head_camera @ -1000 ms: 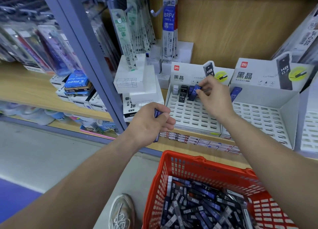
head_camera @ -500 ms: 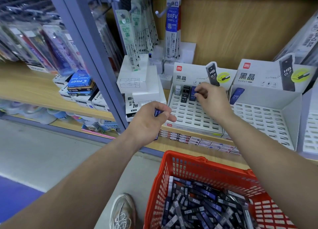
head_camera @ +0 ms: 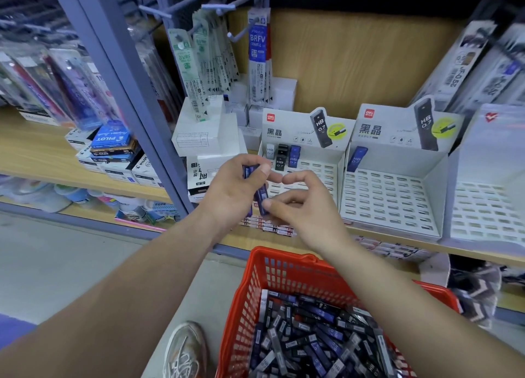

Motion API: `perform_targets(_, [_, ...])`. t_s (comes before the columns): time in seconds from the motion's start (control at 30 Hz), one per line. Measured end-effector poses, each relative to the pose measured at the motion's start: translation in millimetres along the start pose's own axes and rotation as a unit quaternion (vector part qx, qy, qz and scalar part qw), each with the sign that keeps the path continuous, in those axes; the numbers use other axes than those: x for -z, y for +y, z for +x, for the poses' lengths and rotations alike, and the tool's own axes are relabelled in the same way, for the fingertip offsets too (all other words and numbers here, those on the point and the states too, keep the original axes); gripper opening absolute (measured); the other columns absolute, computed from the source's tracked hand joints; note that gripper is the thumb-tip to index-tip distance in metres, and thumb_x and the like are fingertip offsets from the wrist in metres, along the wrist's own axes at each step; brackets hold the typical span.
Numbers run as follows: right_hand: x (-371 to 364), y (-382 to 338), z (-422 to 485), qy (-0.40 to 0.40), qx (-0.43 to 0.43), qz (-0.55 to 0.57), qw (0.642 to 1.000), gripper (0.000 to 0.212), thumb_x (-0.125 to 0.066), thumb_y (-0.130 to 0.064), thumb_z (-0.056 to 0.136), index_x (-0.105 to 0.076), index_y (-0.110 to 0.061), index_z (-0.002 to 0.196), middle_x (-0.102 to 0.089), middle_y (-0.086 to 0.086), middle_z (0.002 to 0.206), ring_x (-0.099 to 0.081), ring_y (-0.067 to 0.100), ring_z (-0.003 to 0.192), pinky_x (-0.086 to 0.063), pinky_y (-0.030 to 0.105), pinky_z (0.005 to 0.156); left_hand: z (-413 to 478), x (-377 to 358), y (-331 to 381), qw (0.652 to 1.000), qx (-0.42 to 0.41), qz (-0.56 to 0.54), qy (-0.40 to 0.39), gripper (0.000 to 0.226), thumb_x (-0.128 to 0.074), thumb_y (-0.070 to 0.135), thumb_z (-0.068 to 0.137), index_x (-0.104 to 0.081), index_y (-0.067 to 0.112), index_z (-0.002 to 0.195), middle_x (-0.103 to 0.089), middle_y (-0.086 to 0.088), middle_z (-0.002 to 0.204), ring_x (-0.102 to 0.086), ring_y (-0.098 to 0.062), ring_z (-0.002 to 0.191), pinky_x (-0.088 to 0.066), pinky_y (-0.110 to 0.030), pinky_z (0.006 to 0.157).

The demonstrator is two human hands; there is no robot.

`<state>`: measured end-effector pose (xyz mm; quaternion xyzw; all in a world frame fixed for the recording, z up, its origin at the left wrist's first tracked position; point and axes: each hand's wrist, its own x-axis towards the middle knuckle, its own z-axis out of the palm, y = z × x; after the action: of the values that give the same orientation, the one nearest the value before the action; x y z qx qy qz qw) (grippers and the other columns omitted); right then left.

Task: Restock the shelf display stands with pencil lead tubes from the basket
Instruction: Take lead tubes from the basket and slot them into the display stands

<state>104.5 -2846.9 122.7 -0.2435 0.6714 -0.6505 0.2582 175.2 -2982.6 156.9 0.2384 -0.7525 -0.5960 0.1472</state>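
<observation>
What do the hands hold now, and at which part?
The left hand grips several blue lead tubes around their middles. The right hand touches one tube's lower end; a grip cannot be told.

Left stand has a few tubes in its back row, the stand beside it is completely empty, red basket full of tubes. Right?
Not quite: the head view shows one blue tube at the back left of that second stand, so it is not empty. The left stand does hold a few tubes in its back row, and the red basket is full.
</observation>
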Motion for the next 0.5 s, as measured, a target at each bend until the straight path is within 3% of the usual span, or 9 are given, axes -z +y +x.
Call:
perform_targets(0.07, [3.4, -4.3, 0.2, 0.006, 0.002, 0.001, 1.000, 0.042, -0.082, -0.007, 0.081, -0.050, -0.019, 0.106, -0.075, 0.007, 0.077, -0.074, 0.029, 0.073, -0.062, 0.041, 0.074, 0.2, -2.8, 1.7, 1.000, 0.002, -0.007, -0.003, 0.012, -0.050, 0.026, 0.107, -0.061, 0.024, 0.111, -0.078, 0.012, 0.093, -0.071, -0.014, 0.087, -0.058, -0.042, 0.083])
perform_targets(0.13, [7.3, -7.0, 0.5, 0.003, 0.009, -0.016, 1.000, 0.036, -0.081, -0.007, 0.082, -0.055, -0.019, 0.104, -0.074, 0.005, 0.076, -0.072, 0.034, 0.075, -0.061, 0.048, 0.078, 1.2, -5.1, 2.5, 1.000, 0.003, 0.000, 0.002, 0.012, -0.049, 0.025, 0.107, -0.061, 0.025, 0.108, -0.077, 0.011, 0.090, -0.067, -0.011, 0.072, -0.058, -0.032, 0.068])
perform_targets(0.2, [11.1, -8.6, 1.2, -0.005, 0.022, -0.046, 0.999, 0.026, -0.077, -0.006, 0.086, -0.061, -0.019, 0.102, -0.069, 0.002, 0.075, -0.072, 0.033, 0.073, -0.061, 0.051, 0.077, 3.5, -7.1, 2.0, 1.000, 0.003, 0.028, 0.013, 0.013, -0.050, 0.026, 0.107, -0.063, 0.025, 0.110, -0.073, 0.010, 0.087, -0.059, -0.009, 0.072, -0.051, -0.027, 0.065])
perform_targets(0.27, [14.5, -9.2, 1.7, -0.014, 0.034, -0.049, 0.998, 0.019, -0.070, -0.003, 0.091, -0.064, -0.017, 0.102, -0.060, 0.005, 0.077, -0.072, 0.025, 0.070, -0.062, 0.047, 0.073, 5.4, -7.9, 0.9, 0.998, 0.002, 0.054, 0.020, 0.016, -0.052, 0.029, 0.105, -0.065, 0.023, 0.113, -0.063, 0.012, 0.088, -0.054, -0.006, 0.076, -0.044, -0.025, 0.071])
perform_targets(0.33, [18.3, -8.8, 2.4, -0.015, 0.040, -0.040, 0.998, 0.018, -0.066, 0.000, 0.093, -0.064, -0.016, 0.100, -0.056, 0.007, 0.081, -0.074, 0.022, 0.073, -0.061, 0.036, 0.068, 5.3, -7.5, 0.3, 0.997, -0.007, 0.070, 0.019, 0.016, -0.055, 0.030, 0.104, -0.067, 0.023, 0.111, -0.059, 0.014, 0.089, -0.051, -0.003, 0.071, -0.040, -0.023, 0.067])
perform_targets(0.5, [24.9, -7.2, 5.1, -0.021, 0.005, -0.003, 1.000, 0.009, -0.057, -0.008, 0.100, -0.063, -0.010, 0.094, -0.069, 0.012, 0.086, -0.072, 0.021, 0.068, -0.058, 0.028, 0.062, 2.9, -4.6, 0.0, 0.997, -0.034, 0.073, 0.005, 0.008, -0.062, 0.027, 0.101, -0.069, 0.024, 0.102, -0.057, 0.008, 0.085, -0.049, 0.004, 0.054, -0.035, -0.024, 0.059])
